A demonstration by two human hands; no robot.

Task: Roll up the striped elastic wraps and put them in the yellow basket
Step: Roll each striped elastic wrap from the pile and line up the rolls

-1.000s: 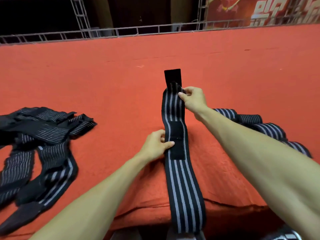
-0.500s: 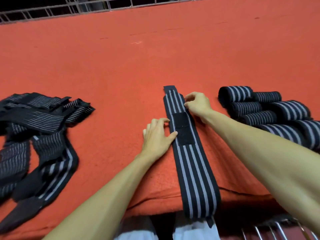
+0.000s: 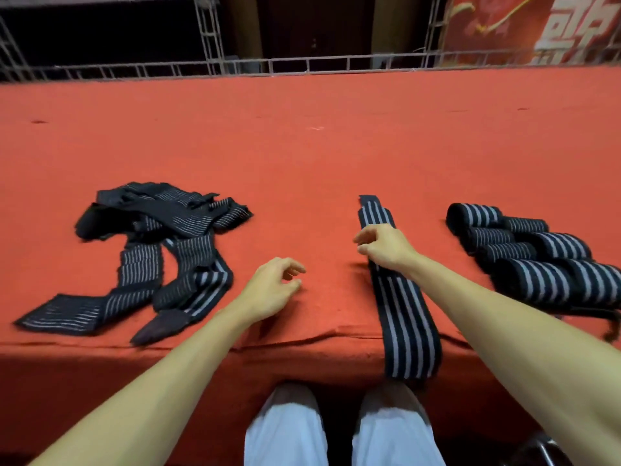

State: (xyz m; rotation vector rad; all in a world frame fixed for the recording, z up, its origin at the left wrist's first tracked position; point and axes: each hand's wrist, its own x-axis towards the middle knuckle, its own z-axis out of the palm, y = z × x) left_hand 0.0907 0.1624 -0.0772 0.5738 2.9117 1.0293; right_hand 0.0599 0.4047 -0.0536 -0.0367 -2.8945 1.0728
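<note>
Loosely curled, the left hand (image 3: pixel 272 290) holds nothing; right hand (image 3: pixel 383 247) lies over the flat striped wrap (image 3: pixel 408 327), grip unclear.

Bench (image 3: pixel 302 146) draped in red-orange cloth that wrinkles at the near edge, grey metal truss rail (image 3: pixel 302 63) along its far side, upright truss (image 3: pixel 210 28) against dark wall, red banner (image 3: pixel 537 25) with white characters upper right, white trousers (image 3: pixel 285 432) below.

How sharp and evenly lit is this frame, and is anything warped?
Head view: motion blur softens the left hand, the right hand and the loose wrap pile; the far rail bows slightly from wide-angle distortion; the red cloth shows no glare, its front drop in shadow.
</note>
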